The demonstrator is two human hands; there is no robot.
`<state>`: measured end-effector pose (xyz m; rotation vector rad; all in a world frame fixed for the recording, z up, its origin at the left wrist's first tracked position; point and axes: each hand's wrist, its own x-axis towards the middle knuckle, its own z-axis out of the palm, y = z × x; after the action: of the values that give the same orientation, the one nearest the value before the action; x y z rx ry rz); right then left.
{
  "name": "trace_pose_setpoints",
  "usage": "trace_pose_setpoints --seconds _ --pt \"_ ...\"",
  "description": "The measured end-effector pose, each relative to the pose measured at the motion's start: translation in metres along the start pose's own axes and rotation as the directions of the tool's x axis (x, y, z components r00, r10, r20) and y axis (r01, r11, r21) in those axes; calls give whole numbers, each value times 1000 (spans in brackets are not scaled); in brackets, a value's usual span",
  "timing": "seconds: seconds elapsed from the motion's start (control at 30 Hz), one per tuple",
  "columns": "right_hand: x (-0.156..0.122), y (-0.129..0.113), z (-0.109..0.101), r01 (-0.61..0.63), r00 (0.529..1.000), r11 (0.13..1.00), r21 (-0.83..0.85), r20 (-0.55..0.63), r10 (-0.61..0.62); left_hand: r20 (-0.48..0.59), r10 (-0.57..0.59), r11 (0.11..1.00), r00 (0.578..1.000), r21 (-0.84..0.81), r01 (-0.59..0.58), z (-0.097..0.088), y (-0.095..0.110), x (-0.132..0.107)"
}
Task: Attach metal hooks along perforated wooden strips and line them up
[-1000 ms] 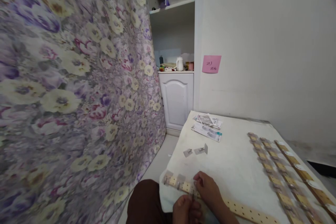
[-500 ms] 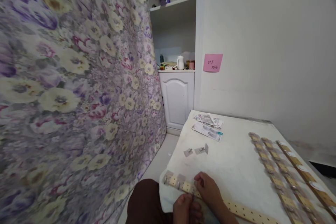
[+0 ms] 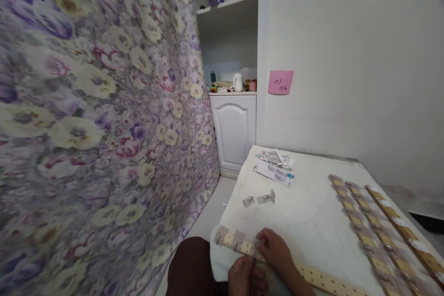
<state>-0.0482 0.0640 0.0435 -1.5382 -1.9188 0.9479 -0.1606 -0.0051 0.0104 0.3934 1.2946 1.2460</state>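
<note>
A pale wooden strip with rows of small holes lies along the table's near edge. Clear plastic squares with small metal hooks sit across its left end. My left hand is closed at the strip's near side, its thumb and forefinger pinching at one clear hook piece. From the far side my right hand reaches to the same piece, fingers bent and pressed together. The exact contact is partly hidden by the fingers. Beyond the hands lie two loose clear hook pieces.
Several strips fitted with clear pieces lie at the right of the white table. Opened packets are at its far left corner. A flowered curtain hangs at left; a white cabinet stands behind.
Both hands stay almost in the same place at the strip, with only slight finger movement. The head view has shifted very slightly.
</note>
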Motion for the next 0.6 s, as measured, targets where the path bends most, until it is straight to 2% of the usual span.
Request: trace_pose_setpoints --seconds 0.6 --pt "-1 -1 1 -13 1000 1000 8 -6 13 14 -17 999 1000 -40 18 0 1 -2"
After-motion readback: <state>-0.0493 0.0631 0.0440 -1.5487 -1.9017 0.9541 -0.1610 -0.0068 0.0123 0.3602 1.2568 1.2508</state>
